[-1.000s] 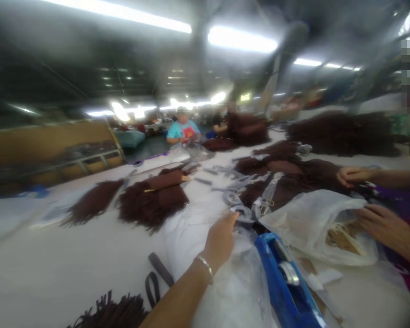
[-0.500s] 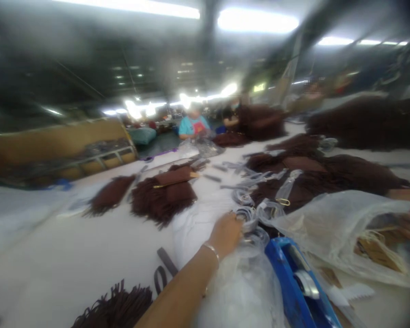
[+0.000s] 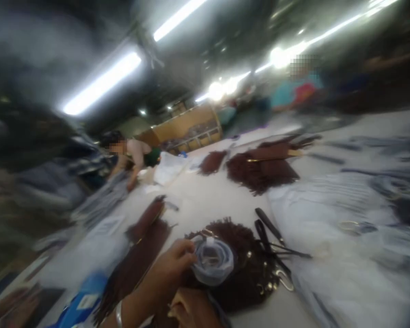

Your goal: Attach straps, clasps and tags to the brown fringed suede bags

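My left hand (image 3: pixel 172 266), with a bracelet at its wrist, grips a coiled strap in clear plastic (image 3: pixel 212 262) by its left side. The coil is above a dark brown fringed bag (image 3: pixel 242 291), which has gold-coloured metal fittings. Just below, my right hand (image 3: pixel 194 307) is curled closed close to the bag; whatever its fingers hold is hidden and blurred. Dark straps with a metal clip (image 3: pixel 268 228) lie to the right of the bag. Another brown fringed bag (image 3: pixel 140 255) lies to the left of my hands.
A blue tape dispenser (image 3: pixel 78 305) is at lower left, near another person's hand (image 3: pixel 20 305). More brown fringed bags (image 3: pixel 263 166) lie farther back. White plastic packaging (image 3: pixel 355 255) covers the right side. A person (image 3: pixel 133 155) leans over the table at left; another (image 3: pixel 297 91) is beyond it.
The view has swung left and tilted. My left hand has brought a plastic-wrapped coil from the pile to the near brown bag. My right hand has come into view.
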Demonstrator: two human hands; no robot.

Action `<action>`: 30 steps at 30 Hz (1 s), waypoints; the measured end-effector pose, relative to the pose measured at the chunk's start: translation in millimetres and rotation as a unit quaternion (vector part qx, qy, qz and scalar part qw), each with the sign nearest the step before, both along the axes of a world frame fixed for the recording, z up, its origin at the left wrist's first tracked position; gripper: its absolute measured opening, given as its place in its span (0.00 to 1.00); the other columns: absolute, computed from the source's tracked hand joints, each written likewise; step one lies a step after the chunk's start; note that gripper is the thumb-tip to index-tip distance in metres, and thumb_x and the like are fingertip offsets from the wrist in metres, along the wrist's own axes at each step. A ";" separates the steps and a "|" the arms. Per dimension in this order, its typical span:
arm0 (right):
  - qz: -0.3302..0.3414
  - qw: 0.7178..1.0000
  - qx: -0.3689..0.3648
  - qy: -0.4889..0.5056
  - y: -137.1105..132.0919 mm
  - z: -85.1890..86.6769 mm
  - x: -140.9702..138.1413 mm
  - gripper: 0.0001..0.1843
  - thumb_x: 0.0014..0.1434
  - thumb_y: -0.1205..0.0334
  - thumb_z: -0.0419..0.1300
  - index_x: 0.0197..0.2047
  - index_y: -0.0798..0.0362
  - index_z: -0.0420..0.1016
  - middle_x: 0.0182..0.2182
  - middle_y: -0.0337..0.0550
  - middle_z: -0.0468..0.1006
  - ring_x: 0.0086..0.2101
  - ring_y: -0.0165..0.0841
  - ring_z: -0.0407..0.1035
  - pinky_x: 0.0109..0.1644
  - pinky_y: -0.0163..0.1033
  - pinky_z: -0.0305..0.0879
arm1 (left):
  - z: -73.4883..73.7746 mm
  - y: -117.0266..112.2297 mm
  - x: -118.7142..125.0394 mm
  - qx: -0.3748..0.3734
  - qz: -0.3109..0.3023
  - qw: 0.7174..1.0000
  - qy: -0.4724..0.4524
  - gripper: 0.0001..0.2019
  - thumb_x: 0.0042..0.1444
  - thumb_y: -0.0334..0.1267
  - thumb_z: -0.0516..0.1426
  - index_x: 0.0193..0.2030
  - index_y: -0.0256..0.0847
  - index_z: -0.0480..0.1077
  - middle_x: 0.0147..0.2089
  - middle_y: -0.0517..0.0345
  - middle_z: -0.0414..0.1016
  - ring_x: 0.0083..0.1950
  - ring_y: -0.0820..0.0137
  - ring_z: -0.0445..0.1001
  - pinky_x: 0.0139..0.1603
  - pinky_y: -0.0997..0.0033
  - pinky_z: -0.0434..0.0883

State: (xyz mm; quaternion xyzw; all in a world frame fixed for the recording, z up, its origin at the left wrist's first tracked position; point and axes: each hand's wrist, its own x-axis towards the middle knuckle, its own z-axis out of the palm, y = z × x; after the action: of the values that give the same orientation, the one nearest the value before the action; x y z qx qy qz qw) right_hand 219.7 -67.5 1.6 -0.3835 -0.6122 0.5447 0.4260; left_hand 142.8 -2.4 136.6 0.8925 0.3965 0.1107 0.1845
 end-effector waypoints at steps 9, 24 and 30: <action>-0.044 0.995 0.071 -0.057 -3.5 -23.1 -21.4 0.07 0.56 0.68 0.55 0.30 0.52 0.72 0.23 0.33 0.73 0.25 0.26 0.68 0.30 0.28 0.57 | -75.3 -4.7 -155.9 -0.118 0.114 0.973 -0.161 0.09 0.56 0.36 0.52 0.39 0.40 0.72 0.51 0.50 0.72 0.54 0.63 0.69 0.57 0.63 0.64; -0.113 0.992 -0.038 0.047 -6.0 -10.7 -30.0 0.11 0.56 0.54 0.57 0.29 0.53 0.70 0.17 0.35 0.73 0.20 0.29 0.65 0.27 0.32 0.61 | -100.1 20.0 -143.3 -0.011 0.148 0.988 -0.051 0.21 0.43 0.25 0.57 0.47 0.41 0.69 0.49 0.53 0.72 0.52 0.63 0.68 0.54 0.65 0.64; -0.165 0.984 -0.064 0.036 -7.0 -8.2 -36.7 0.13 0.55 0.52 0.56 0.28 0.53 0.69 0.15 0.36 0.73 0.18 0.28 0.64 0.24 0.31 0.60 | -90.9 27.2 -143.5 -0.005 0.080 0.995 -0.060 0.20 0.45 0.21 0.49 0.43 0.42 0.72 0.44 0.56 0.75 0.48 0.66 0.71 0.54 0.65 0.66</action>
State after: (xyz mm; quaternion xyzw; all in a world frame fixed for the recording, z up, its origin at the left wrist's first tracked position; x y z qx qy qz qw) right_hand 183.0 -74.5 -6.6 -0.4858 -0.4886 0.5187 0.5062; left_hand -0.7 24.8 45.8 0.8488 0.4554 0.1763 0.2025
